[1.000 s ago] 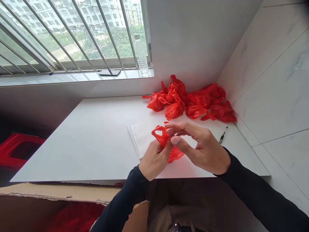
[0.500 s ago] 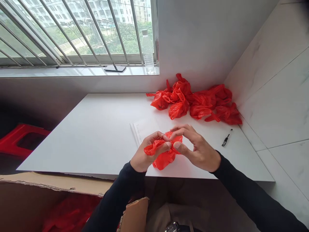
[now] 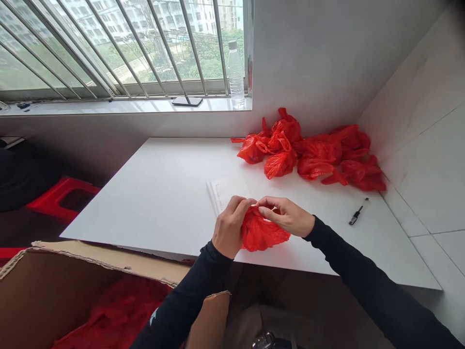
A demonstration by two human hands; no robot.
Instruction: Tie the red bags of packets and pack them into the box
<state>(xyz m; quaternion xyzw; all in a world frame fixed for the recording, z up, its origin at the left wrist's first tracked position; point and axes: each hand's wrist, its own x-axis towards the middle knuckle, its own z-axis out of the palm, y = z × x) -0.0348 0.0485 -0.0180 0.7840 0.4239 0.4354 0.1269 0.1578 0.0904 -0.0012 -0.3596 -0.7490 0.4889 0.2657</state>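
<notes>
A crumpled red plastic bag [image 3: 264, 233] hangs between my two hands over the front edge of the white table. My left hand [image 3: 232, 225] is closed around its left side, the back of the hand facing up. Thumb and fingers of my right hand [image 3: 285, 215] pinch the bag's gathered top. The fingertips of both hands nearly meet there. Just behind the hands lies a white notebook [image 3: 227, 188], partly covered by the left hand. What the bag contains, if anything, is hidden.
Several knotted red bags [image 3: 281, 157] lie along the table's back right. A black pen [image 3: 356, 215] rests at the right on the white table [image 3: 160, 189]. An open cardboard box [image 3: 47, 286] with red plastic inside stands front left. A bottle [image 3: 236, 77] and a phone [image 3: 187, 101] are on the sill.
My right fingers have closed from a loose spread into a pinch on the bag's top. The left hand has turned back-up, and the bag now hangs below both hands. The view has shifted left.
</notes>
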